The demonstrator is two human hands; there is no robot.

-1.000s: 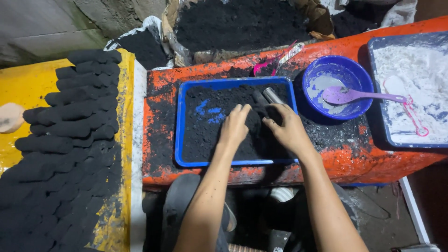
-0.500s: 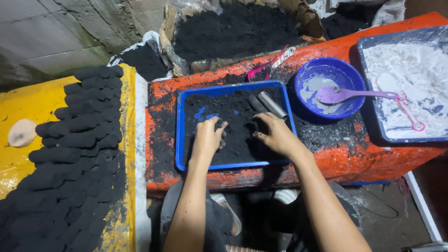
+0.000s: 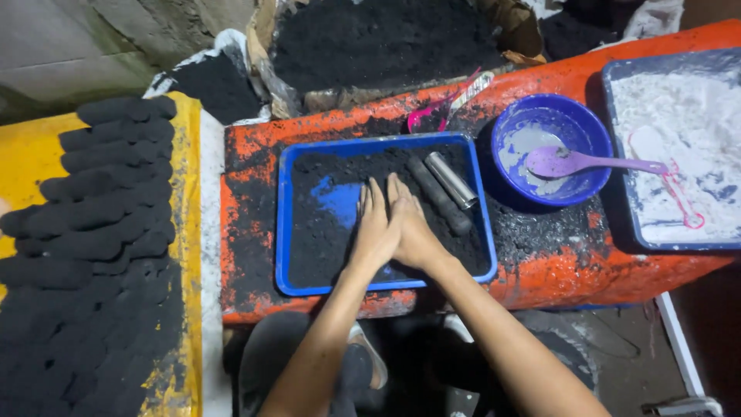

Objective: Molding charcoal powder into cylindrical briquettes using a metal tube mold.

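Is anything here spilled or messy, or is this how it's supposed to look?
Black powder has spilled out of the blue tray onto the orange bench beside the blue bowl. The bench paint is worn and smeared black. The left hand and right hand press flat together on the powder inside the tray.

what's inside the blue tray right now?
The blue tray holds black powder, a black rolled stick and a metal tube. The left hand and right hand lie flat together on the powder, hiding whatever is beneath them.
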